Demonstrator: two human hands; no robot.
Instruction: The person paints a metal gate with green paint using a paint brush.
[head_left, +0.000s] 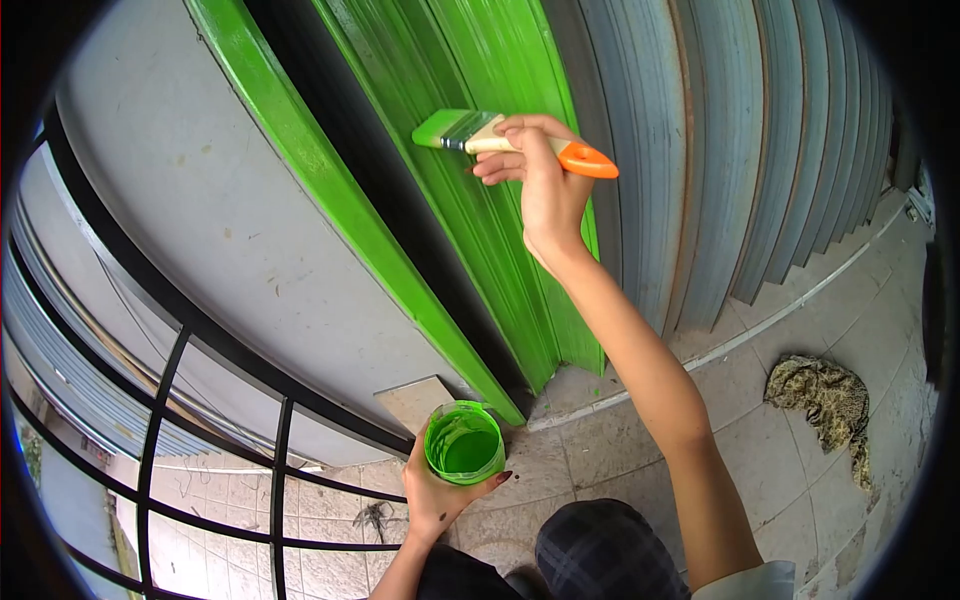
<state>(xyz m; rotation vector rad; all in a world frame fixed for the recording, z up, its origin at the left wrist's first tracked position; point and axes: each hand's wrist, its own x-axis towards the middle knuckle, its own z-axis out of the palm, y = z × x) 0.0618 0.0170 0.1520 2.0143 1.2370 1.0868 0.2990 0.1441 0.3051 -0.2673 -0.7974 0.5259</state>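
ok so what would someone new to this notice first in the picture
Probably the bright green panel running down the upper middle, with the right hand holding a brush with an orange-tipped handle against it. Next, the open pot of green paint in the left hand at lower center, then the crumpled patterned cloth on the floor tiles at right.
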